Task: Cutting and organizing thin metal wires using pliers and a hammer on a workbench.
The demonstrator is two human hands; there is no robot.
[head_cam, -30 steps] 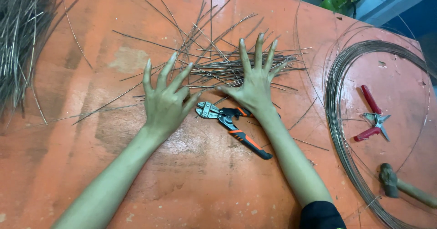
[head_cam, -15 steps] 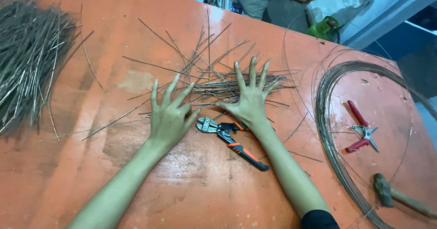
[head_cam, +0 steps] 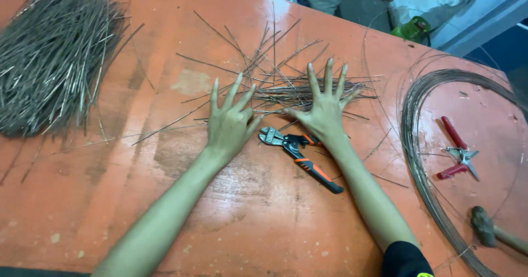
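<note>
Orange worktop (head_cam: 264, 216) carries cut wire pieces (head_cam: 297, 90); both the left hand (head_cam: 230, 124) and the right hand (head_cam: 325, 111) rest on them, fingers spread, holding nothing. Sharp wire ends could prick the palms; cutters (head_cam: 300, 150) lie between the wrists.

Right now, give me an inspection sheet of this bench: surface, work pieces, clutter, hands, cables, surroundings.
Surface: orange table, scuffed and stained.
Job's things: loose cut wires scattered under the fingers; black-and-orange cutter lying between the hands.
Clutter: big wire pile at far left; wire coil at right; red snips inside the coil; hammer at the right edge.
Grippers: left hand flat, fingers spread, holding nothing; right hand flat on the cut wires, fingers spread.
Cables: nothing seen.
Surroundings: green object and cloth beyond the far edge.
</note>
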